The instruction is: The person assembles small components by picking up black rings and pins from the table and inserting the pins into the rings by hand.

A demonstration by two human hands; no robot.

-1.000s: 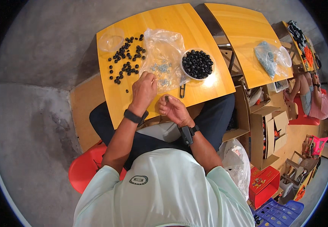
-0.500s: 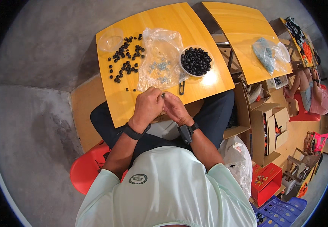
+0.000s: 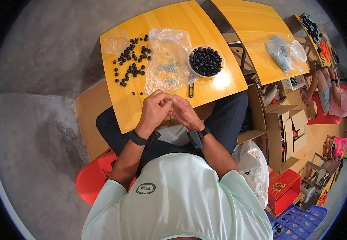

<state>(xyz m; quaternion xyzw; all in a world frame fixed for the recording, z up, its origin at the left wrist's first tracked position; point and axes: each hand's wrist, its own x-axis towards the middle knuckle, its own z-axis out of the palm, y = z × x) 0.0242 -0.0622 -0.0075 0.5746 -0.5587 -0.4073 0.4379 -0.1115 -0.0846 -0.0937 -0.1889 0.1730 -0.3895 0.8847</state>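
Observation:
Just over the near edge of the yellow table [image 3: 131, 116], my left hand [image 3: 152, 112] and my right hand [image 3: 185, 113] meet at the fingertips. Both are closed in a pinch; whatever lies between them is covered by the fingers. Beyond them a clear plastic bag [image 3: 161, 46] lies flat, with small silvery metal pieces [image 3: 168, 69] on it. Loose black beads [image 3: 134, 70] are scattered to its left. On its right stands a round tub [image 3: 200, 74] filled with black beads [image 3: 206, 60]. A black oblong loop [image 3: 191, 90] rests nearest my right hand.
An empty-looking clear bowl [image 3: 115, 42] sits at the table's far left. A second table [image 3: 249, 24] to the right bears a bag of bluish pieces [image 3: 278, 54]. Open cardboard boxes [image 3: 275, 138] and a white plastic bag [image 3: 251, 168] stand at my right. Another person [image 3: 333, 96] sits farther off.
A small dark thing showed at my fingertips before; now the fingers cover it. My hands have come slightly closer together, and the view has shifted a little.

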